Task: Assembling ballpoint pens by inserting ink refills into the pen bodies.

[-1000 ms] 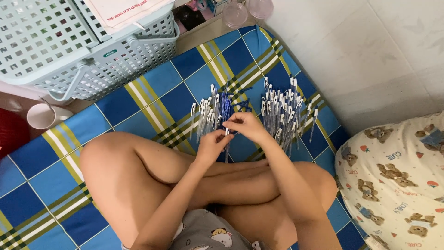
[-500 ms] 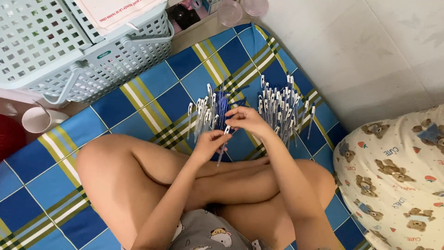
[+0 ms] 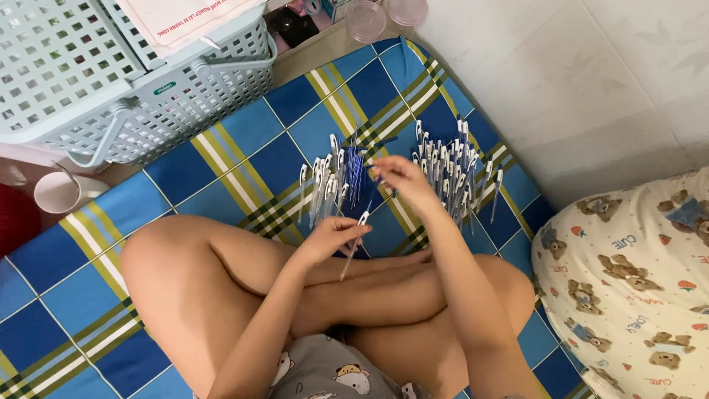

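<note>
Two pen piles (image 3: 329, 185) (image 3: 450, 166) lie on mat (image 3: 221, 166) before basket (image 3: 140, 81).

Pillow (image 3: 635, 288) cut off by right and bottom edges, basket (image 3: 111, 81) cropped at top and left, cup (image 3: 57, 192) half hidden by basket handle, pen pile (image 3: 450, 166) details too small to tell, right fingertips (image 3: 384, 171) blurred

A small green oval label (image 3: 165, 88) sits on the rim of the pale basket (image 3: 192, 89) at upper left. A white sheet (image 3: 185, 18) with red print lies on top of the basket. A small box (image 3: 336, 9) with blue print stands at the top edge, mostly cut off.
</note>
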